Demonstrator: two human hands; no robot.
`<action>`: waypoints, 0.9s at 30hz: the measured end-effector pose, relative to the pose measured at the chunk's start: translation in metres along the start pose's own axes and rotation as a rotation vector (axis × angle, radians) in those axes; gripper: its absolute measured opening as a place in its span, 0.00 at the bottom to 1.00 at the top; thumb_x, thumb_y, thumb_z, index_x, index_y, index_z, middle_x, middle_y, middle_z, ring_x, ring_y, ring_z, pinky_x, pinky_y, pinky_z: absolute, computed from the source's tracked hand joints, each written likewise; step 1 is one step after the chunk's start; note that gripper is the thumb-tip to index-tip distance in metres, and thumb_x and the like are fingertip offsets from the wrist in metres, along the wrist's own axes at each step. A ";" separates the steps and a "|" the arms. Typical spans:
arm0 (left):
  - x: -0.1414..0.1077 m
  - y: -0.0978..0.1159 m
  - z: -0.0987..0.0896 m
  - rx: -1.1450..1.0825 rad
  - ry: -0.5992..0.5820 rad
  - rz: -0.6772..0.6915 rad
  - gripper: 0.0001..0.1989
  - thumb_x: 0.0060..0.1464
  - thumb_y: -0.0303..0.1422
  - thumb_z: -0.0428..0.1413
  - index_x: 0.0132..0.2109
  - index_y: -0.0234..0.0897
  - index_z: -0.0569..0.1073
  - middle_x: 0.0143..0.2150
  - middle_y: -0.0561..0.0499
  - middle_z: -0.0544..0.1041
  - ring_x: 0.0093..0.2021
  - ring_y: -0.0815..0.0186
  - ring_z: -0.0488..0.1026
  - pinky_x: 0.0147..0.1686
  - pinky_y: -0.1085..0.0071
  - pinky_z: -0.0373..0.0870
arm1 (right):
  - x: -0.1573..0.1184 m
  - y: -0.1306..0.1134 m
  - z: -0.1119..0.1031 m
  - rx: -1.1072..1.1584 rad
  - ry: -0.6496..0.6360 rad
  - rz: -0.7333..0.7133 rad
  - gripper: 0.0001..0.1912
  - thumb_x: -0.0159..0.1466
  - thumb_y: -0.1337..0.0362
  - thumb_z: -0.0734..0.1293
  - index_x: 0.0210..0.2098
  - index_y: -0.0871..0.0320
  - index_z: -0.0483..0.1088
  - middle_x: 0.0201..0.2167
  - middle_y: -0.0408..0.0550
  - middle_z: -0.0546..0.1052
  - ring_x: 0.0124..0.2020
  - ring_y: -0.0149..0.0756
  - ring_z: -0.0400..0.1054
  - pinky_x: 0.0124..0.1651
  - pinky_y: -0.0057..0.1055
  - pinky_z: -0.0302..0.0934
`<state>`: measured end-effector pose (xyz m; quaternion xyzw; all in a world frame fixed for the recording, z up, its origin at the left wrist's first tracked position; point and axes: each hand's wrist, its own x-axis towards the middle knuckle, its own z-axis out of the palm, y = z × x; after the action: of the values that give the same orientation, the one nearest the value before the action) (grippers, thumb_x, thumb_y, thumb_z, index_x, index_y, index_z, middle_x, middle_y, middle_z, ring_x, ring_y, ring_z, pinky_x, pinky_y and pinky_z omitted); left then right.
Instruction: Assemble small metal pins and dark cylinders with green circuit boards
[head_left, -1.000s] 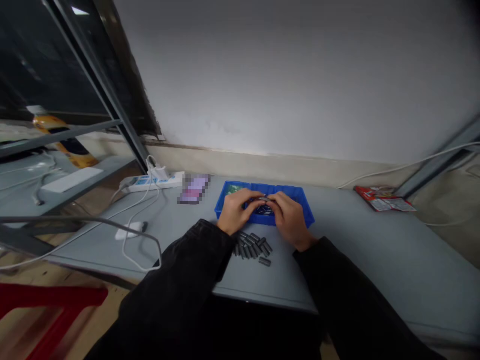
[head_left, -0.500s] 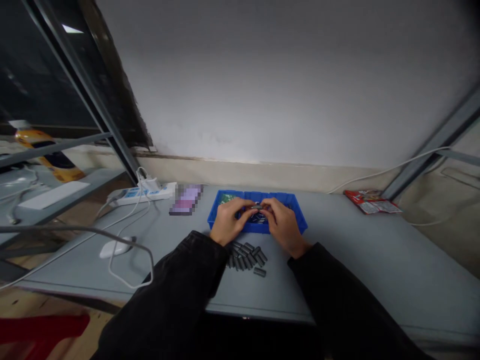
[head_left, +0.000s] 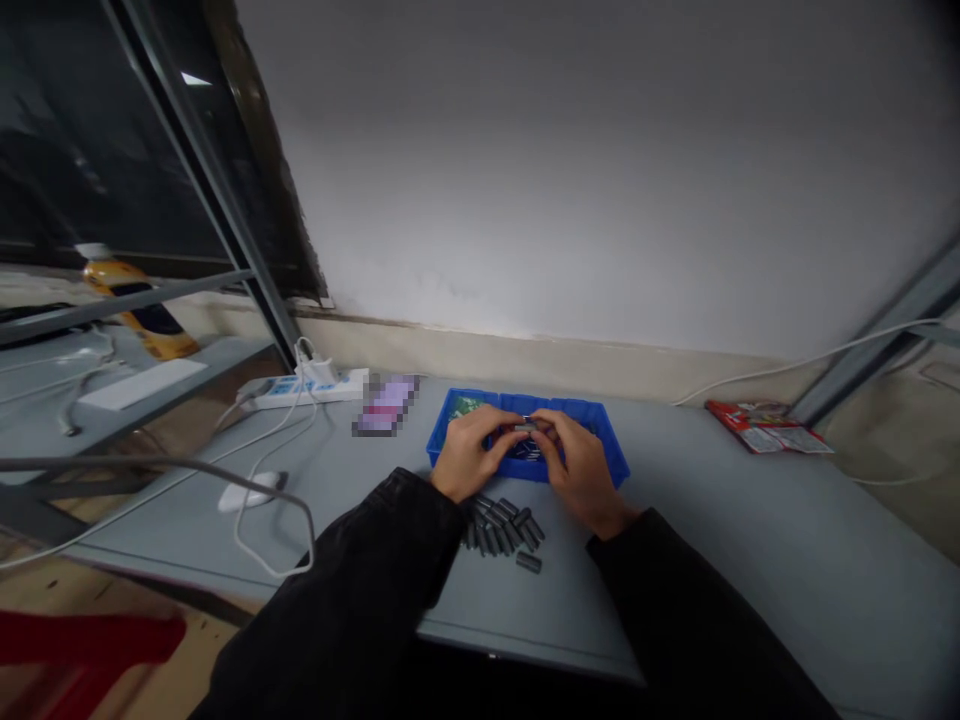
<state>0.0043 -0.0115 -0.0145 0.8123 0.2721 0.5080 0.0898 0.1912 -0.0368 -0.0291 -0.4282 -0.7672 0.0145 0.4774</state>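
Note:
Both hands meet over a blue divided tray (head_left: 616, 455). My left hand (head_left: 474, 450) pinches one end of a small dark grey cylinder (head_left: 526, 427), and my right hand (head_left: 576, 462) grips its other end; the fingers hide much of it. Small shiny metal pieces (head_left: 525, 450) lie in the tray's middle compartment below. Green pieces (head_left: 466, 405) fill part of the left compartment. On the table just in front of the tray lies a pile of similar grey cylinders (head_left: 504, 527), with a single cylinder (head_left: 529, 562) apart from it, nearer the table's front edge.
A phone-like object (head_left: 386, 405), blurred out, lies left of the tray beside a white power strip (head_left: 341, 388). White cables cross the table's left side near a white mouse-like object (head_left: 247, 492). A red packet (head_left: 769, 427) lies at the back right.
The whole view has shifted, so everything sits slightly further right and lower. Both hands stay together over the tray, still holding the cylinder, with small finger movements.

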 end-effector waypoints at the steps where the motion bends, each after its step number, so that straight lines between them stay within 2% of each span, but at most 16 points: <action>1: 0.000 0.000 0.000 -0.002 -0.001 -0.006 0.08 0.62 0.34 0.58 0.45 0.35 0.78 0.38 0.48 0.80 0.34 0.67 0.75 0.39 0.70 0.72 | 0.000 0.001 0.001 0.004 0.003 0.006 0.12 0.71 0.62 0.60 0.52 0.56 0.66 0.40 0.48 0.78 0.40 0.40 0.73 0.44 0.34 0.64; 7: 0.000 0.000 0.000 -0.012 -0.021 -0.016 0.08 0.62 0.34 0.59 0.45 0.36 0.78 0.38 0.48 0.80 0.35 0.67 0.75 0.40 0.70 0.72 | 0.000 0.004 0.001 -0.033 0.001 -0.026 0.07 0.71 0.64 0.60 0.46 0.55 0.68 0.38 0.48 0.78 0.38 0.40 0.73 0.42 0.33 0.64; 13: 0.002 0.003 -0.001 -0.037 -0.006 0.008 0.07 0.62 0.33 0.59 0.44 0.36 0.78 0.39 0.47 0.80 0.37 0.67 0.76 0.41 0.69 0.73 | 0.002 0.002 -0.001 -0.054 -0.033 -0.072 0.11 0.73 0.62 0.57 0.43 0.55 0.70 0.38 0.49 0.77 0.39 0.40 0.72 0.44 0.34 0.63; 15: 0.001 0.003 -0.001 -0.038 -0.002 -0.002 0.07 0.62 0.34 0.58 0.44 0.36 0.79 0.39 0.47 0.81 0.37 0.66 0.76 0.41 0.69 0.73 | 0.002 0.002 -0.001 -0.039 -0.033 -0.071 0.12 0.73 0.61 0.57 0.43 0.55 0.71 0.38 0.49 0.78 0.40 0.40 0.72 0.45 0.35 0.64; 19: 0.001 0.002 0.000 -0.045 -0.001 -0.022 0.07 0.62 0.33 0.58 0.44 0.36 0.79 0.40 0.47 0.81 0.39 0.66 0.77 0.41 0.69 0.74 | 0.001 0.002 -0.001 0.001 -0.017 -0.052 0.10 0.72 0.62 0.60 0.50 0.55 0.69 0.40 0.48 0.78 0.40 0.39 0.73 0.45 0.34 0.64; 24: 0.001 0.003 0.000 -0.038 -0.005 0.003 0.06 0.61 0.32 0.59 0.43 0.36 0.78 0.39 0.49 0.81 0.39 0.67 0.77 0.44 0.69 0.74 | 0.001 0.004 -0.001 -0.018 -0.027 -0.052 0.09 0.73 0.63 0.58 0.44 0.55 0.70 0.39 0.48 0.78 0.40 0.39 0.73 0.44 0.34 0.64; 27: 0.001 0.003 0.000 -0.040 0.010 0.012 0.06 0.62 0.32 0.59 0.43 0.36 0.79 0.39 0.48 0.81 0.38 0.67 0.78 0.44 0.69 0.74 | 0.002 0.004 0.000 -0.027 -0.030 -0.045 0.10 0.73 0.62 0.58 0.44 0.56 0.70 0.39 0.48 0.79 0.40 0.39 0.73 0.43 0.33 0.64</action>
<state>0.0060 -0.0136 -0.0124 0.8094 0.2575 0.5179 0.1016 0.1938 -0.0328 -0.0291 -0.4173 -0.7836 -0.0003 0.4602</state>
